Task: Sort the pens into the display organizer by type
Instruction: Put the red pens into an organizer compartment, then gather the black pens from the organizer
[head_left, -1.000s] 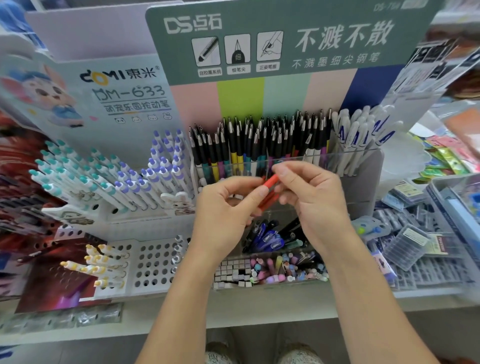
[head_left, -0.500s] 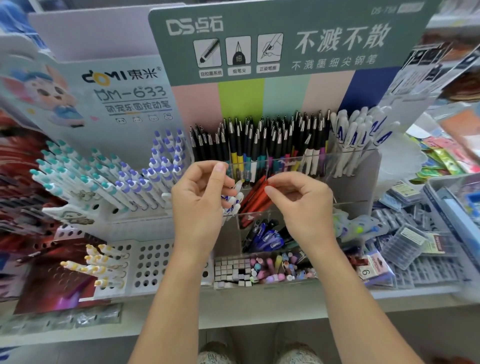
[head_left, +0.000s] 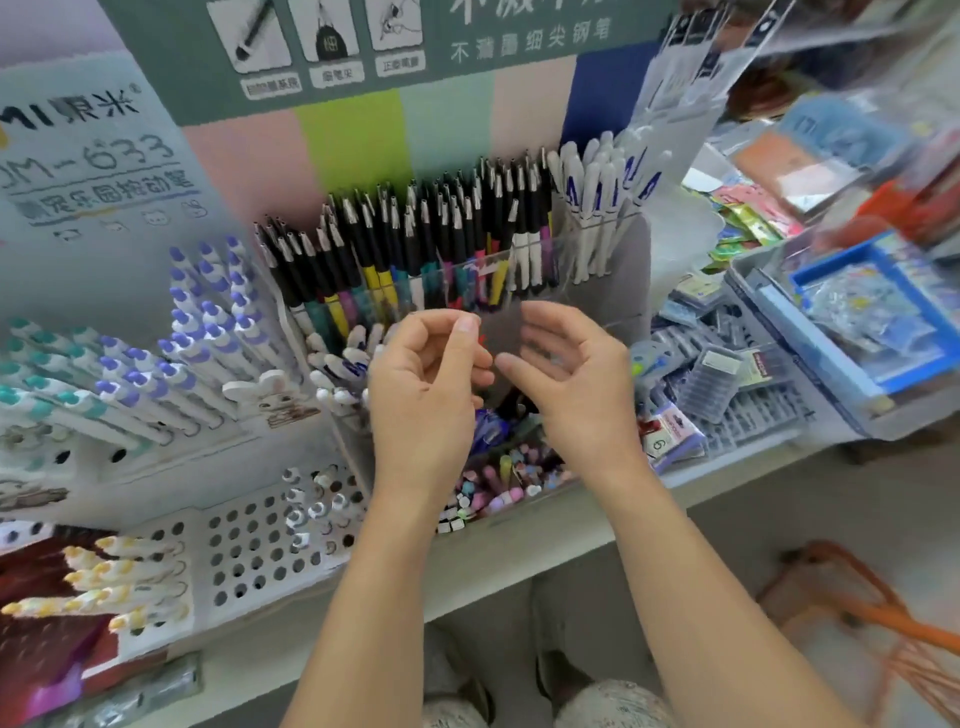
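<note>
Hands, left (head_left: 421, 400) and right (head_left: 576, 384), hover loosely curled, empty, blocking the clear organizer (head_left: 519, 280) of black-capped pens (head_left: 415, 234).

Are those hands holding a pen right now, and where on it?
Cannot be told. Both the left hand and right hand curl loosely; only a blurred speck of red shows beside the left fingertips.

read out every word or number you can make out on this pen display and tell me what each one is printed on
"MI 東米", left end cut off: pale display card behind the purple-capped pens.
"M-633", first character cut off: same card, below the brand.
"6": small tag right of the right hand.
White Chinese line on the green header board: too blurred to read reliably.
Three icon captions on that board: too blurred.
Card's Chinese subtitle: blurred.
</note>
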